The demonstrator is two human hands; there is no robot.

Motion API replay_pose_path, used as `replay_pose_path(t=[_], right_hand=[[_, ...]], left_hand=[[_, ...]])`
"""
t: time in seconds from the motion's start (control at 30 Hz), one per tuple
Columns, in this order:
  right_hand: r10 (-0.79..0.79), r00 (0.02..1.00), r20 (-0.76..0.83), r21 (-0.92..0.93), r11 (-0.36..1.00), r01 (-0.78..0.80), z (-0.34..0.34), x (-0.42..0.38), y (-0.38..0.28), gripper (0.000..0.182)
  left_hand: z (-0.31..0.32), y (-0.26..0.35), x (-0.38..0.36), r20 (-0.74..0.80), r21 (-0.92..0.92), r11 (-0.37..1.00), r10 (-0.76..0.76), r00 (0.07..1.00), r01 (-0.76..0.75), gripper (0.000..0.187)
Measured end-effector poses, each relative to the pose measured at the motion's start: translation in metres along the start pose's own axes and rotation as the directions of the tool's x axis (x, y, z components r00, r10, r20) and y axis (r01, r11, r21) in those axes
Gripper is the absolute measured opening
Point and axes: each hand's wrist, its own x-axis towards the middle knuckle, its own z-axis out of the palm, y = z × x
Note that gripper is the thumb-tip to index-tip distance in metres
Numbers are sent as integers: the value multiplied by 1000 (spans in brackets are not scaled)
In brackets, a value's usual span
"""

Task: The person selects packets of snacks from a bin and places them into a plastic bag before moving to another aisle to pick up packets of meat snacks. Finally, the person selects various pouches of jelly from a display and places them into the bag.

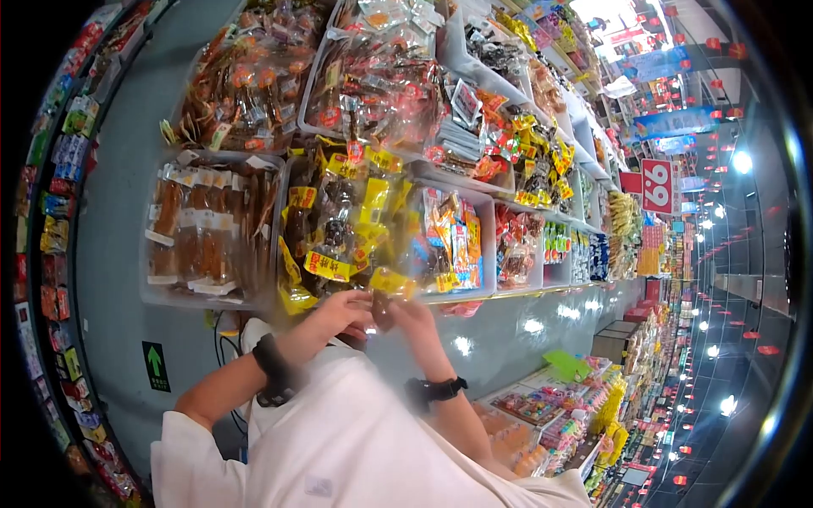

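Note:
A snack packet with a yellow label and brown contents is held up in front of my chest. My right hand pinches its lower right side. On the other side, the bent fingers of my left hand are closed at the packet's lower left edge; their tips are partly hidden. Just beyond both hands stands a bin full of similar yellow-labelled packets, dark food showing through the clear wrap. Part of this area is blurred.
Left of that bin, a clear bin holds brown packs with white labels. Blue and orange packets fill a bin on the right. More packed snacks lie farther back. A red price sign and a low candy display are at right.

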Motion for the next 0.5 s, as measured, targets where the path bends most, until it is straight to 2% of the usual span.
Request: replay_pose_path(t=[0.07, 0.1, 0.13, 0.2, 0.23, 0.27, 0.33, 0.4, 0.43, 0.47, 0.5], right_hand=[[-19, 991, -130, -93, 996, 7, -3, 10, 2, 35], [-50, 985, -166, 8, 999, 52, -8, 15, 5, 32], [-40, 985, -166, 6, 999, 42, -14, 21, 5, 32], [-139, 906, -399, 54, 983, 175, -31, 35, 2, 26], [-135, 906, -402, 53, 984, 170, -51, 43, 3, 26], [-106, 911, -398, 147, 973, 177, -76, 52, 6, 28], [-81, 917, -390, 237, 954, 185, -83, 58, -10, 32], [-128, 874, -469, 249, 930, 270, -83, 59, -24, 37], [-129, 876, -465, 249, 930, 270, -89, 63, -21, 37], [-149, 846, -511, 168, 949, 269, -99, 71, -12, 36], [-171, 815, -553, 86, 962, 260, -103, 77, -8, 35]], left_hand=[[1, 6, -6, 37, -89, 996, 19, 999, -16, 41], [-2, 1, -4, 33, -81, 996, 30, 999, -27, 41], [-2, 1, -4, 31, -89, 996, 25, 999, -22, 41], [0, 2, -4, 14, -112, 993, 27, 1000, -25, 41], [0, -3, -1, 22, -108, 994, 29, 999, -26, 41], [3, -4, -1, 26, -111, 994, 25, 999, -22, 41], [9, 1, -3, 24, -116, 993, 34, 999, -31, 40], [14, 4, -4, 8, -125, 991, 57, 998, -55, 39], [16, 7, -4, -9, -129, 989, 77, 997, -77, 39], [17, 9, -5, -14, -129, 988, 80, 997, -81, 39], [18, 10, -6, -88, -161, 971, 163, 983, -176, 37]])
